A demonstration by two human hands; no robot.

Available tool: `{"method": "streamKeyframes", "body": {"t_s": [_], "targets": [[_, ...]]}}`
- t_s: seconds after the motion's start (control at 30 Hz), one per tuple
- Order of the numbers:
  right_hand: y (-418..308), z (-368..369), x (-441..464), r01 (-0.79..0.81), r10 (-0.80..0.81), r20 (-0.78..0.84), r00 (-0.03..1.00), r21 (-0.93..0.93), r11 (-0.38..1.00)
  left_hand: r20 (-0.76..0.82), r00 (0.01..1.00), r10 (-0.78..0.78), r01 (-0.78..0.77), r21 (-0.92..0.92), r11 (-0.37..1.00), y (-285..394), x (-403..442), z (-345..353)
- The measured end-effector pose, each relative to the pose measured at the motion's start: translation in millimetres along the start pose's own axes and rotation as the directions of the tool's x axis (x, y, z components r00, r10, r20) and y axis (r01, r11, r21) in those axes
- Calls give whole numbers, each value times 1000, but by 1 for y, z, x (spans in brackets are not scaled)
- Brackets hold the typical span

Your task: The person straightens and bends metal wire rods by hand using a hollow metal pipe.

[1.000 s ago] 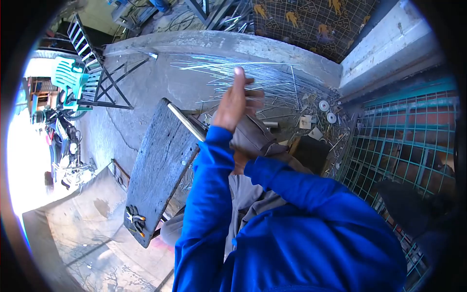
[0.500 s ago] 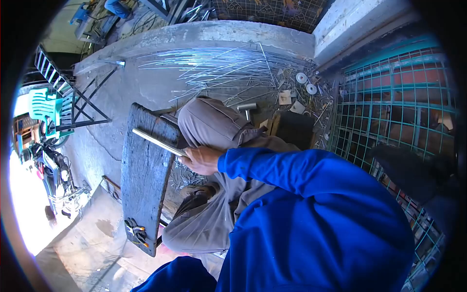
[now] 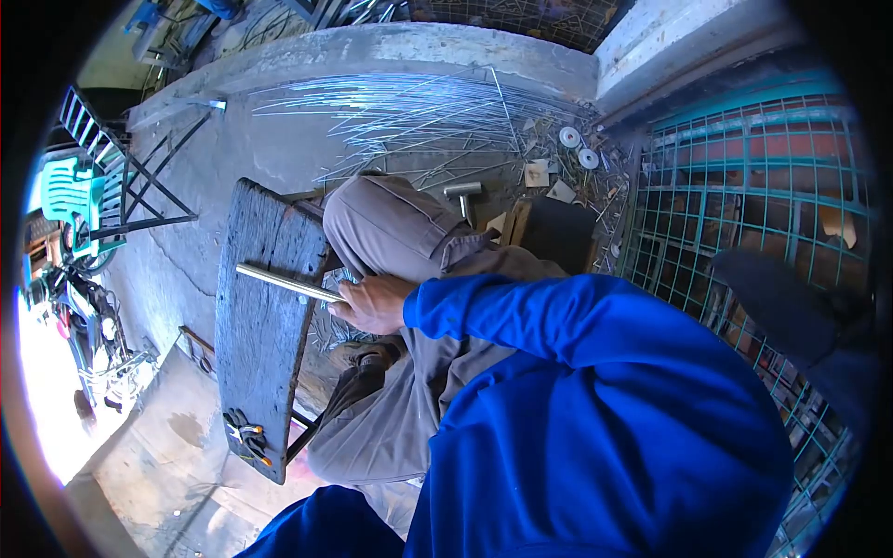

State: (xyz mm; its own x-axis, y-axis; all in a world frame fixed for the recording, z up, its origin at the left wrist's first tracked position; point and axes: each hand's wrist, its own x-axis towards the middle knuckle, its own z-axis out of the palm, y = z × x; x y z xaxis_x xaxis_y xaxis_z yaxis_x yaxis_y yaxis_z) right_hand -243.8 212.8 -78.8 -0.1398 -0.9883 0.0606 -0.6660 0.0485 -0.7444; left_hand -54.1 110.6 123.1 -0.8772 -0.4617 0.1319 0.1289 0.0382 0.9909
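My right hand [image 3: 372, 304] is closed around the near end of a short, light metal bar [image 3: 284, 282]. The bar's far end reaches over a dark, worn wooden plank [image 3: 260, 358], just beyond my knee. Pliers with orange-and-black handles [image 3: 246, 437] lie at the plank's lower end. Of my left arm only the blue sleeve [image 3: 326, 525] shows at the bottom edge, and my left hand is out of view.
Many thin metal rods [image 3: 400, 107] lie on the floor by a low concrete ledge [image 3: 437, 46]. A hammer [image 3: 463, 191] rests beyond my knee. Two pale discs [image 3: 579, 149] lie among scraps. Green wire mesh [image 3: 744, 205] stands right; a green chair [image 3: 73, 195] is at left.
My left hand, earlier raised and open in front, has dropped out of view. My right hand has come into clear sight with the bar over the plank. The view has shifted.
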Motion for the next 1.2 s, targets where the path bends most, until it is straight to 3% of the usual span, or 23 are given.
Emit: {"method": "streamKeyframes", "body": {"t_s": [0.13,0.2,0.33,0.43,0.5,0.63,0.7,0.87,0.93,1.0,1.03,1.07,1.1,1.13,1.17,1.2], "targets": [[-2,-4,-5,110,-120,-125,985,-88,990,-15,999,-31,32,15,999,7,-4,-5],[-3,-12,-5,41,-41,-28,999,-20,999,-10,999,-48,48,13,999,9,-3,-5],[-6,-14,-5,-97,97,4,995,149,984,8,997,-73,73,6,997,12,2,-5],[-6,-11,-6,25,-21,-87,996,45,999,1,996,-89,89,0,996,15,-2,-4],[-8,-18,-8,-98,107,-42,993,181,979,-4,995,-95,95,-7,995,18,-4,-3],[-6,-22,-10,-94,93,14,996,127,987,-23,996,-91,91,-6,996,29,-14,-4],[-4,-11,-6,-170,172,4,985,186,968,-44,995,-88,88,2,996,39,-24,-8],[-7,-24,-7,-304,301,44,953,125,944,-28,997,-73,71,-60,996,38,-36,-2],[-4,-18,-8,-146,147,-11,989,34,989,6,998,-69,69,-104,992,32,-35,7],[6,14,-5,37,-56,-85,995,-213,976,51,996,-72,79,-144,986,40,-22,34],[7,38,1,-215,219,-119,968,46,976,-107,973,-205,230,328,916,25,10,53],[-13,26,-9,-336,388,-194,901,254,907,-284,916,-283,375,357,855,-8,21,56],[-10,38,-15,-331,356,-113,928,190,924,-292,914,-281,375,348,859,-85,8,10],[-6,49,-17,-312,317,-19,948,123,942,-243,914,-325,403,629,665,-111,0,-3],[-16,38,-25,-405,410,6,912,170,899,-198,921,-337,385,601,700,-149,-16,-14],[-29,19,-33,-464,462,61,885,211,860,-178,843,-507,489,646,587,-155,-26,-10]]}}
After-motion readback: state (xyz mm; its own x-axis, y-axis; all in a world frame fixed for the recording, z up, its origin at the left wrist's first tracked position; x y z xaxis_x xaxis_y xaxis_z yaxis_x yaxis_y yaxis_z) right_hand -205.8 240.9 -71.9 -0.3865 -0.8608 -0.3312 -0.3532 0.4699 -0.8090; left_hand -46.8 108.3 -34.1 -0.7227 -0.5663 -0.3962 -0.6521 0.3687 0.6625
